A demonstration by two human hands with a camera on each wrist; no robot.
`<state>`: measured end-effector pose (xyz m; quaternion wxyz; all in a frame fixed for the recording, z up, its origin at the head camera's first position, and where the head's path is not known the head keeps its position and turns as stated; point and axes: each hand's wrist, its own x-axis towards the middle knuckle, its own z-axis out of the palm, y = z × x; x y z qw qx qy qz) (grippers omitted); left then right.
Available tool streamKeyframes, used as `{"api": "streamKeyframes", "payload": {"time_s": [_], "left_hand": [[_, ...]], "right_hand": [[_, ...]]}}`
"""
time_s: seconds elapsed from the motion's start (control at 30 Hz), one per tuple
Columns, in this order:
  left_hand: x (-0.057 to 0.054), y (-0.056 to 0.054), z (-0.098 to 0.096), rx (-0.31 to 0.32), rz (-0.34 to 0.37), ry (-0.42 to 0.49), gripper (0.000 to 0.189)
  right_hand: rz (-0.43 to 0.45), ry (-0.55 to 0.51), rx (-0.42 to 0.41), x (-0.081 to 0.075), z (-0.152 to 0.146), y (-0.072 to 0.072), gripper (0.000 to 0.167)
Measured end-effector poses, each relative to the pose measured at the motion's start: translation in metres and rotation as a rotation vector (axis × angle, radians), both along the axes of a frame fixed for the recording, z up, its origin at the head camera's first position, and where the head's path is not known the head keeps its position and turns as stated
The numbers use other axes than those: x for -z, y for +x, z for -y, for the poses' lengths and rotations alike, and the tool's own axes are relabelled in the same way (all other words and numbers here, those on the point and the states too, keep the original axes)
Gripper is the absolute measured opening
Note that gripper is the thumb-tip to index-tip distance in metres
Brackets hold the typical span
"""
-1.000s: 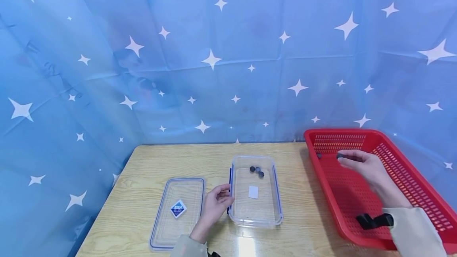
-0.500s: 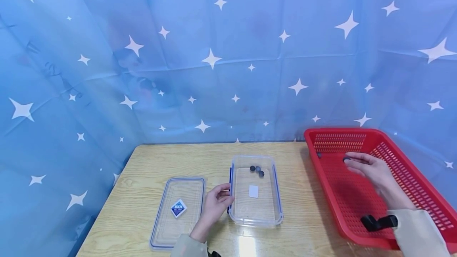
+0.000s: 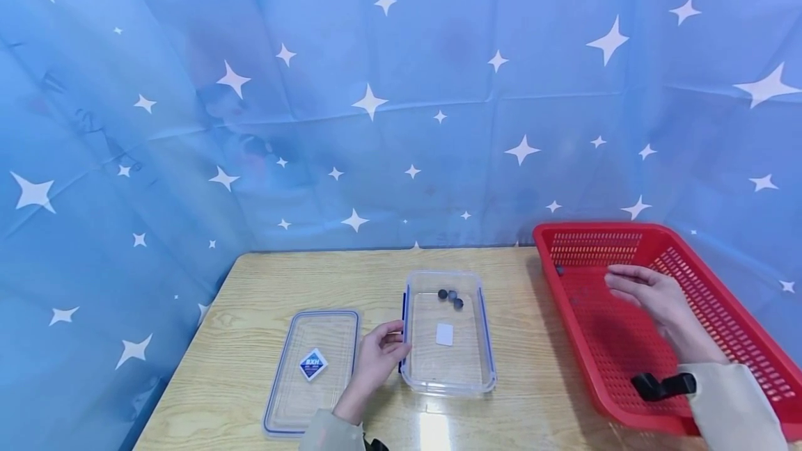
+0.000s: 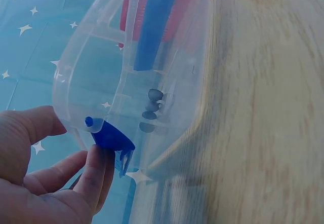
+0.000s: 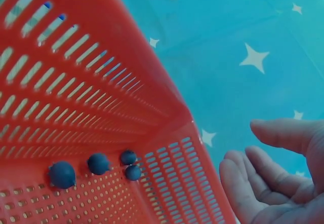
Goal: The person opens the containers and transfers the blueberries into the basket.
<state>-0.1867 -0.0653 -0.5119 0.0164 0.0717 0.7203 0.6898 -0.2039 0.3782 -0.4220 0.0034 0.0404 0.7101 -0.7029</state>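
A clear plastic box [image 3: 447, 374] with blue side latches sits mid-table, holding three dark blue, blueberry-like balls [image 3: 459, 303] near its far end and a small white square [image 3: 444, 335]. My left hand [image 3: 377, 360] holds the box's left side, fingertips at the blue latch [image 4: 112, 135] in the left wrist view. Over the red basket [image 3: 567, 312] hovers my right hand [image 3: 648, 298], thumb and fingers apart with nothing between them. Several more dark balls [image 5: 98, 163] lie in the basket along one wall, as the right wrist view shows; one [image 3: 560, 271] is clear in the head view.
Left of the box lies its clear lid [image 3: 313, 402] with a blue seal and a blue-white label. The basket's tall perforated walls stand at the table's right side. A blue star-patterned curtain [image 3: 326, 89] hangs behind and at both sides.
My right hand has moved slightly right and let go of the dark ball it pinched; small blurred marks show inside the basket. The left hand stays at the box.
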Motion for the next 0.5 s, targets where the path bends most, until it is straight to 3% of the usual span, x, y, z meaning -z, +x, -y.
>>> {"api": "streamKeyframes", "payload": {"time_s": [0.1,0.33,0.5], "left_hand": [[-0.004,0.001,0.0,0.0,0.0,0.004,0.038],[-0.029,0.012,-0.001,0.005,-0.017,-0.007,0.036],[-0.034,0.015,-0.002,0.005,-0.018,-0.01,0.037]], "right_hand": [[-0.019,-0.042,-0.015,-0.002,0.003,0.0,0.022],[-0.087,-0.111,-0.072,0.001,0.014,-0.013,0.019],[-0.12,-0.101,-0.083,0.001,0.03,-0.022,0.017]]}}
